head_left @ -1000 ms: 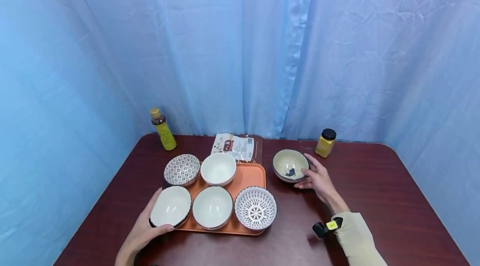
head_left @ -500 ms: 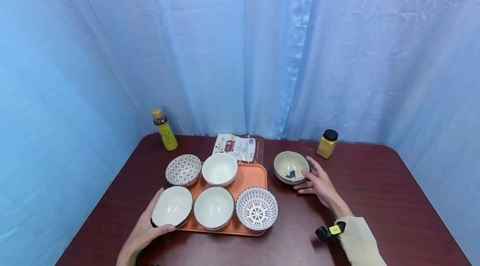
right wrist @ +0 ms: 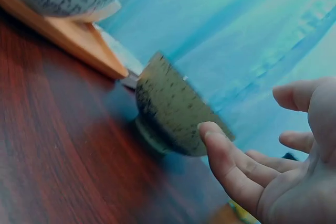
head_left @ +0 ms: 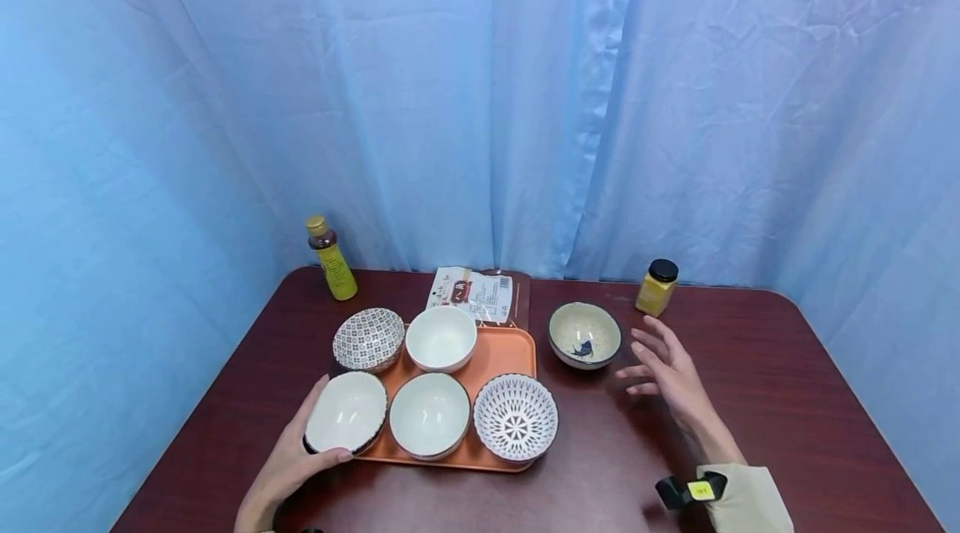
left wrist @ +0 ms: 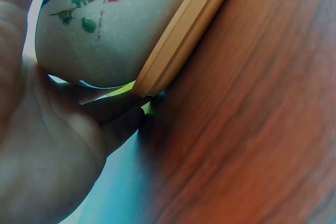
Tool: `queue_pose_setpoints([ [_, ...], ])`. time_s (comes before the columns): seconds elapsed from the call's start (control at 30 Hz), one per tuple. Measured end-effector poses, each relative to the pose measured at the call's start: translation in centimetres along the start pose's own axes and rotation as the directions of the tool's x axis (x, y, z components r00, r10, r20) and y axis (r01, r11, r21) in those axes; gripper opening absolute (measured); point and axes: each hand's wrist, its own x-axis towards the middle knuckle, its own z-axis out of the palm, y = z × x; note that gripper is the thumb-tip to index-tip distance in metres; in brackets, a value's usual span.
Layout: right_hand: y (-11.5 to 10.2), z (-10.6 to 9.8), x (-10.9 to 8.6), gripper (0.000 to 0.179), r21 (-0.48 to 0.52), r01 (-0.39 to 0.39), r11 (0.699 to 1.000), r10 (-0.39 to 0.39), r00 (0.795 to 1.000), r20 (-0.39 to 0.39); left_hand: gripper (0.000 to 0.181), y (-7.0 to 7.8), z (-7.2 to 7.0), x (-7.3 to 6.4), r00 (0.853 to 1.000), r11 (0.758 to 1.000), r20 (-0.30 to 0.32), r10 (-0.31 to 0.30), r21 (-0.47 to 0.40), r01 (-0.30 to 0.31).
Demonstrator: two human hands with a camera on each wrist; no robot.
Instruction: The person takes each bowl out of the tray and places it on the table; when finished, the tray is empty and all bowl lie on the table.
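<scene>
My left hand (head_left: 296,454) grips a white bowl (head_left: 347,414) with a dark rim at the front left of the orange tray (head_left: 498,345). The left wrist view shows red and green flowers on this bowl's outer wall (left wrist: 100,30), close against the palm, above the tray's edge. My right hand (head_left: 675,379) is off to the right, its fingers spread and holding nothing. Left of its fingertips a speckled beige bowl (head_left: 583,335) with a blue motif inside stands upright on the table. In the right wrist view that bowl's green-brown outside (right wrist: 176,108) lies just beyond the fingers.
Other bowls crowd the tray: a plain white one (head_left: 440,339), a pale dark-rimmed one (head_left: 429,416), a radial-patterned one (head_left: 515,418) and a tilted patterned one (head_left: 368,339). Behind are a printed packet (head_left: 480,295), a bottle (head_left: 332,262) and a yellow jar (head_left: 656,288). Curtains hang behind.
My right hand has let go of the speckled beige bowl and drawn back to the right, its fingers spreading. The bowl stays on the table. My left hand keeps its hold.
</scene>
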Motion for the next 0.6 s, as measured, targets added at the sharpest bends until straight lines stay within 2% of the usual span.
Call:
queue_pose_setpoints([
  [0.1, -0.5, 0.1, -1.1, 0.064, -0.011, 0.044, 0.999, -0.045, 0.999, -0.022, 0.114, 0.0, 0.0, 0.0, 1.0, 1.0, 0.0, 0.0, -0.003, 0.0],
  [0.17, -0.6, 0.4, -1.8, 0.058, -0.004, 0.086, 0.996, -0.086, 0.996, -0.01, 0.114, -0.1, 0.0, 0.0, 1.0, 1.0, -0.003, 0.004, 0.001, -0.004],
  [0.27, -0.7, 1.2, -2.8, 0.049, 0.026, 0.149, 0.988, -0.15, 0.988, 0.041, 0.114, -0.2, 0.0, 0.0, 1.0, 1.0, -0.008, 0.014, 0.002, -0.014],
  [0.4, -0.6, 2.8, -3.7, 0.043, 0.058, 0.196, 0.979, -0.202, 0.971, 0.13, 0.115, -0.3, 0.0, 0.0, 1.0, 1.0, -0.008, 0.02, 0.003, -0.02],
  [0.5, -0.4, 4.2, -4.1, 0.045, 0.073, 0.194, 0.978, -0.205, 0.958, 0.199, 0.115, -0.3, 0.0, 0.0, 1.0, 1.0, -0.005, 0.017, 0.007, -0.017],
  [0.6, 0.2, 5.5, -4.4, 0.049, 0.086, 0.151, 0.985, -0.169, 0.948, 0.269, 0.114, -0.3, 0.0, 0.0, 1.0, 1.0, -0.001, 0.017, 0.009, -0.017],
])
